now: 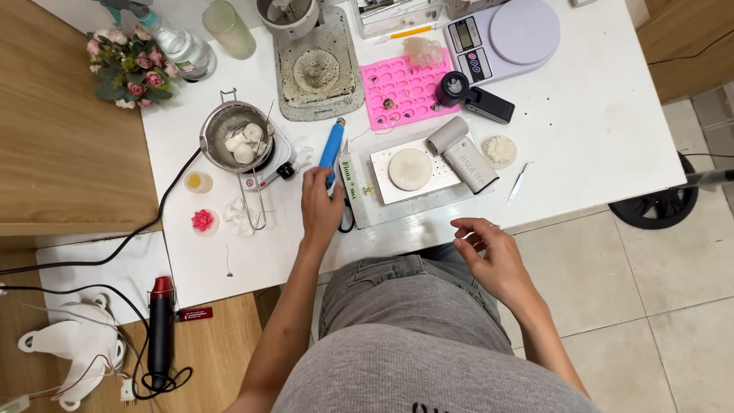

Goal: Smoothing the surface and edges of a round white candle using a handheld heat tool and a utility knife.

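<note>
My left hand (pixel 319 206) rests on the white table (pixel 581 122) with its fingers around the lower end of a blue pen-shaped tool (pixel 332 145). Just right of it lies a flat metal tray (pixel 443 172) holding a round white wax disc (pixel 409 168) and a grey cylinder-shaped device (pixel 462 153). My right hand (pixel 489 256) hovers open at the table's front edge, holding nothing. A metal pot (pixel 233 138) with white wax lumps sits on a small hot plate to the left.
A pink silicone mould (pixel 401 88), a kitchen scale (pixel 505 38), a black handheld device (pixel 474 98), a white flower-shaped candle (pixel 499 149), tweezers (pixel 518 183), a small pink flower (pixel 202 220) and a bouquet (pixel 130 69) lie around. A red-tipped heat gun (pixel 160 329) is at lower left.
</note>
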